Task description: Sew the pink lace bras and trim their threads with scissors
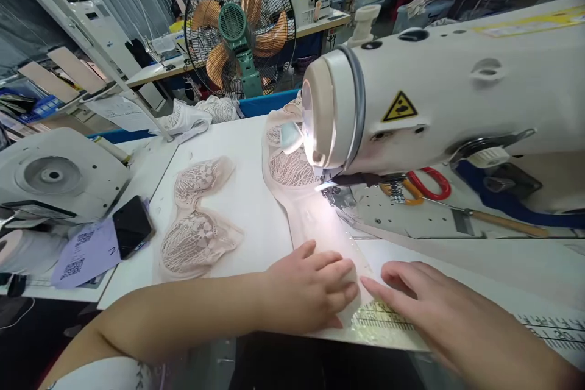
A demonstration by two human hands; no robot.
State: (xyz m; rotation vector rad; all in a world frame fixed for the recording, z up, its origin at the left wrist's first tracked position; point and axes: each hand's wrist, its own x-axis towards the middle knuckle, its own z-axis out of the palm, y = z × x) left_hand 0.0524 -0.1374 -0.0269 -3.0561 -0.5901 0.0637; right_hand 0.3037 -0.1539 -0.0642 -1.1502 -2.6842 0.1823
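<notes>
A beige lace bra (pixel 295 166) lies partly under the needle end of a white sewing machine (pixel 411 97), its plain band running towards me. My left hand (pixel 315 286) is closed on the near part of this band, fingers bent over the cloth and the thumb low at the table edge. Beside it, my right hand (pixel 420 298) has its index finger stretched out to the band's right edge, with a gap between finger and thumb. Further left, a pair of lace bra cups (pixel 198 237) lies flat. The machine's lamp lights the cloth around the needle, whose tip is hard to make out.
Orange-handled scissors (pixel 414 192), a red ring-shaped handle (pixel 439 183) and a wooden-handled tool (pixel 507 222) lie under the machine arm. A printed ruler strip (pixel 388 320) runs along the front edge. At left are a phone (pixel 132 226) and purple paper (pixel 86 256); a fan (pixel 240 27) stands behind.
</notes>
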